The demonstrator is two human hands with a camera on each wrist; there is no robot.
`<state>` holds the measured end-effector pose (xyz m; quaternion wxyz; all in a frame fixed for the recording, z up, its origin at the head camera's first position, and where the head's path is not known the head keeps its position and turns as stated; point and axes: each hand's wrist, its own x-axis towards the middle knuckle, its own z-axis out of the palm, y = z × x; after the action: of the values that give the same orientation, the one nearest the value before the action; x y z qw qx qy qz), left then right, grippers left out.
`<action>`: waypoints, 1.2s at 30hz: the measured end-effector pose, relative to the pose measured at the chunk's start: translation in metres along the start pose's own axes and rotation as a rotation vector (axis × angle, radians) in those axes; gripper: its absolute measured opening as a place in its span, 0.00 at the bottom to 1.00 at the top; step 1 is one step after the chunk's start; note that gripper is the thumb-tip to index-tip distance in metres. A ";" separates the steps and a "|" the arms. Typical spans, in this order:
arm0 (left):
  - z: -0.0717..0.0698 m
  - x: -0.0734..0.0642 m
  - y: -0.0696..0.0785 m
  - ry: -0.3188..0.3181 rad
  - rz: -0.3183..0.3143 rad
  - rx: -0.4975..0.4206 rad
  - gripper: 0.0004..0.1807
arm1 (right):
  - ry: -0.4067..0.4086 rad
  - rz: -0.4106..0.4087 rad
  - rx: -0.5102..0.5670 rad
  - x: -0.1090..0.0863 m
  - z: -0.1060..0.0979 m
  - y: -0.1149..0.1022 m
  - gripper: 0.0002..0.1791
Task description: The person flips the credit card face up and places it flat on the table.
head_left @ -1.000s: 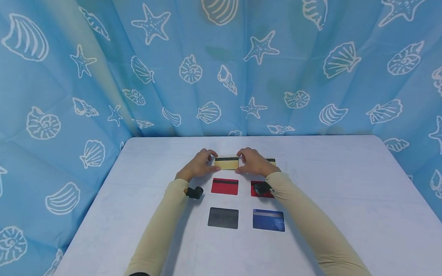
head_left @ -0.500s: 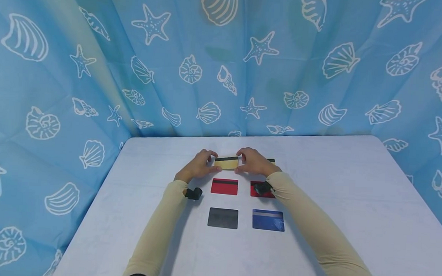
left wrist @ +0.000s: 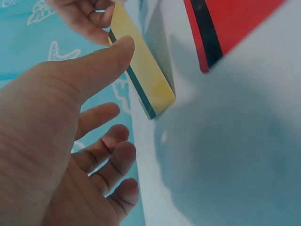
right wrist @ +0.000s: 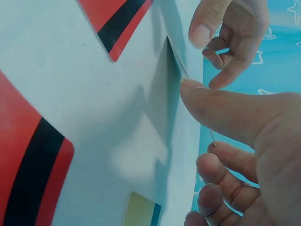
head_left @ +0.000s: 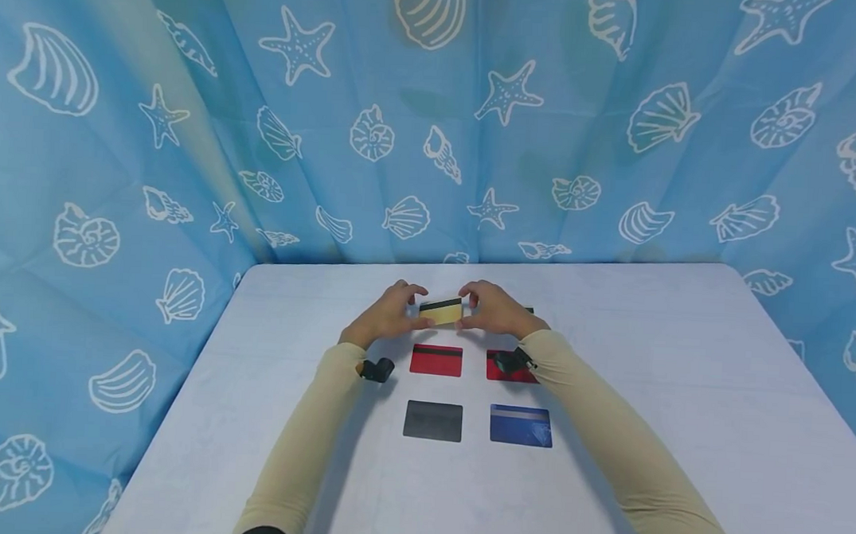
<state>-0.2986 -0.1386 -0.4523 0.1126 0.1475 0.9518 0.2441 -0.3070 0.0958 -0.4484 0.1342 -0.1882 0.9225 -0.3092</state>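
Observation:
A gold card with a black magnetic stripe (head_left: 441, 311) is tilted up off the far part of the table, its left end lower in the head view. My right hand (head_left: 496, 310) pinches its right end between thumb and fingers; the right wrist view catches the card nearly edge-on. At the other end my left hand (head_left: 390, 311) has thumb and fingers spread. In the left wrist view the left thumb (left wrist: 106, 66) overlaps the card, while its near corner sticks out free. A second gold card (right wrist: 141, 211) lies on the table, mostly hidden behind my right hand in the head view.
Two red striped cards (head_left: 436, 360) lie nearer me, the right one (head_left: 516, 377) partly covered by the wrist camera. Closer still are a dark grey card (head_left: 432, 422) and a blue card (head_left: 521, 425). A blue shell-print curtain (head_left: 434, 124) hangs behind the white table (head_left: 681, 374).
The gold card's right end has risen, so it now slants. My left fingers have spread away from its left end, and my right hand has lifted slightly.

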 end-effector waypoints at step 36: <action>0.001 0.009 0.027 -0.032 0.133 0.025 0.38 | 0.038 -0.105 -0.050 -0.007 -0.006 -0.012 0.35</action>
<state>-0.3009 -0.1123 -0.4416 0.1094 0.2159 0.9409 0.2368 -0.2997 0.0929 -0.4351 0.0955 -0.2340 0.9211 -0.2961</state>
